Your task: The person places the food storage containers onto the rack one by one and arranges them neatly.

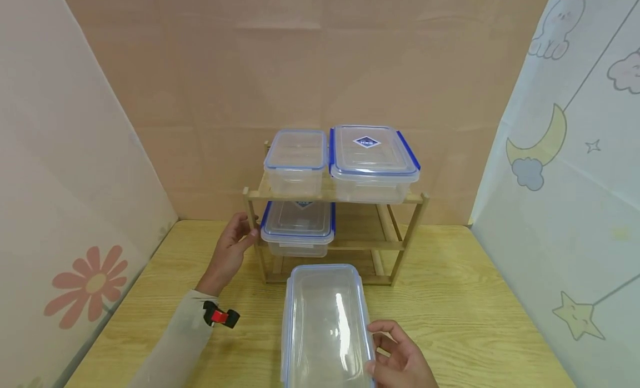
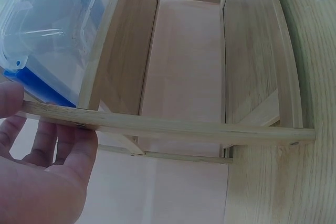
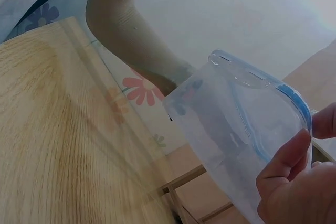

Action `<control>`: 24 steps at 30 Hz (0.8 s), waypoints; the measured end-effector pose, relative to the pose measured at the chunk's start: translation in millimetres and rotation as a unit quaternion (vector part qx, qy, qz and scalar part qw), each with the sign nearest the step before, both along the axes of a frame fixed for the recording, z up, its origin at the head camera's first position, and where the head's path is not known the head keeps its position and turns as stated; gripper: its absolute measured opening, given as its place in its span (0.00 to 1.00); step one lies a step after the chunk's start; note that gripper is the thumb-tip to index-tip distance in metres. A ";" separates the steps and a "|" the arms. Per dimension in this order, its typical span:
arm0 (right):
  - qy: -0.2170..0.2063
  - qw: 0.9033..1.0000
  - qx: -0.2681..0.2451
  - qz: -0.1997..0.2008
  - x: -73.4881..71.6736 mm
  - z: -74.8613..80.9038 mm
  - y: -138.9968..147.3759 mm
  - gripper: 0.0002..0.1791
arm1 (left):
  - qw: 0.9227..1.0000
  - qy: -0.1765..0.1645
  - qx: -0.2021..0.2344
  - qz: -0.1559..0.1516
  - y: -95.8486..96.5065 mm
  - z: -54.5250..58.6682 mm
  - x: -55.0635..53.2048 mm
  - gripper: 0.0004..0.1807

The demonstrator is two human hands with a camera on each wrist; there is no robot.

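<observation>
My left hand (image 1: 231,250) grips the front left post of a wooden rack (image 1: 367,245); the left wrist view shows its fingers and thumb around the post (image 2: 173,127). In my right hand (image 1: 400,357) is a clear plastic food container (image 1: 322,321) with a pale blue rim, pinched at its right edge. It is in front of the rack, long side toward me, and appears tilted above the table in the right wrist view. Beside my left hand, a container with blue clips (image 1: 298,227) sits on the left of the middle shelf.
On the top shelf stand a smaller container (image 1: 297,149) at left and a larger blue-clipped one (image 1: 375,152) at right. The rack stands on a wood-grain table (image 1: 460,299), with a tan backdrop (image 1: 325,71) behind and patterned panels at both sides.
</observation>
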State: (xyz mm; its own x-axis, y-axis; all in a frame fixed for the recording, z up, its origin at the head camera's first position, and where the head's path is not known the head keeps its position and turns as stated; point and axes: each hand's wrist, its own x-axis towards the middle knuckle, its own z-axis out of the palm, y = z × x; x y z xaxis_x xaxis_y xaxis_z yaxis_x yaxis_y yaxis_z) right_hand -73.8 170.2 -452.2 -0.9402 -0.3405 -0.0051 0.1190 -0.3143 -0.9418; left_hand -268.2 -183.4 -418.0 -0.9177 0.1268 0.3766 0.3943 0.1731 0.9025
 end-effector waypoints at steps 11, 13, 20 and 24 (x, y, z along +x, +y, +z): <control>0.033 0.998 -0.057 0.020 -1.3 5.0 26.7 0.27 | 1.000 0.001 -0.003 -0.003 0.4 -1.2 -0.5 0.20; 0.030 0.998 -0.050 0.014 -2.5 7.1 31.7 0.27 | 1.000 0.001 -0.006 0.001 0.3 -1.8 -1.1 0.19; 0.050 0.996 -0.072 0.024 -6.0 18.0 49.1 0.28 | 1.000 0.003 -0.008 0.009 0.2 -3.0 -1.6 0.18; 0.048 0.997 -0.061 0.016 -9.1 25.5 58.5 0.29 | 1.000 0.002 -0.008 0.009 0.4 -2.8 -1.4 0.18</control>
